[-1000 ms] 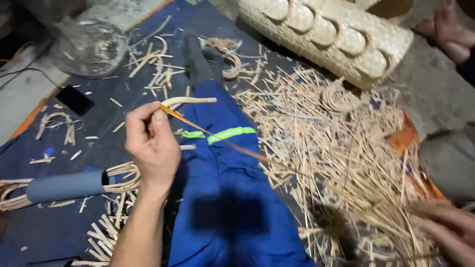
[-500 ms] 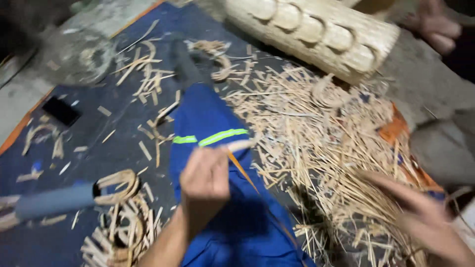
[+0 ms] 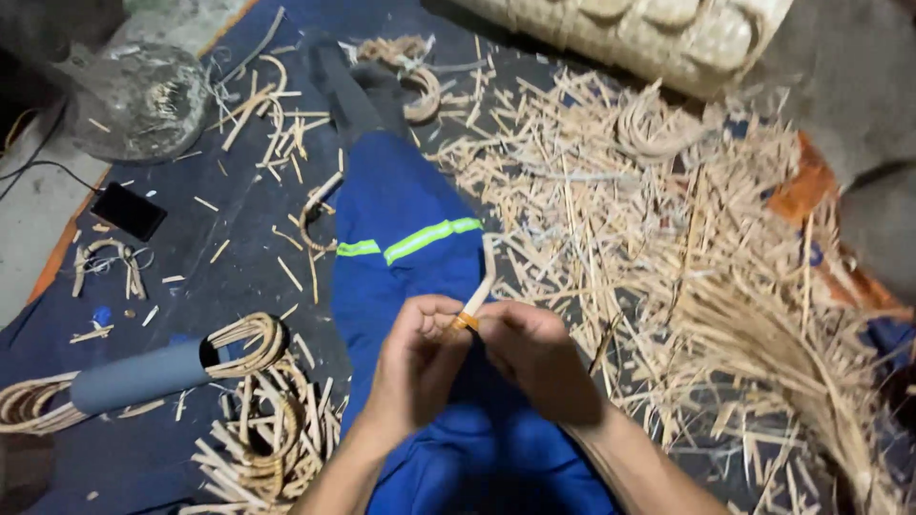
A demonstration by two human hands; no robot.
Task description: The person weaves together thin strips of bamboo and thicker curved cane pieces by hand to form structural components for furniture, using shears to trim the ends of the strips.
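Observation:
My left hand [image 3: 412,367] and my right hand [image 3: 536,358] meet in front of me, over my outstretched leg in blue trousers [image 3: 405,205] with a yellow-green reflective band. Both pinch a thin pale cane strip [image 3: 475,298] that sticks up between the fingertips, with an orange part at the grip. A heap of cut cane pieces [image 3: 668,238] lies to the right of the leg.
A woven cane basket [image 3: 658,29] lies at the top. A grey tube [image 3: 143,374] with cane loops around it sits at lower left, beside coiled cane [image 3: 258,429]. A dark phone [image 3: 129,211] and a clear glass bowl [image 3: 143,95] rest at left on the blue mat.
My right hand came in from the right and joined my left hand on the cane strip. My left hand drew back along the leg toward me.

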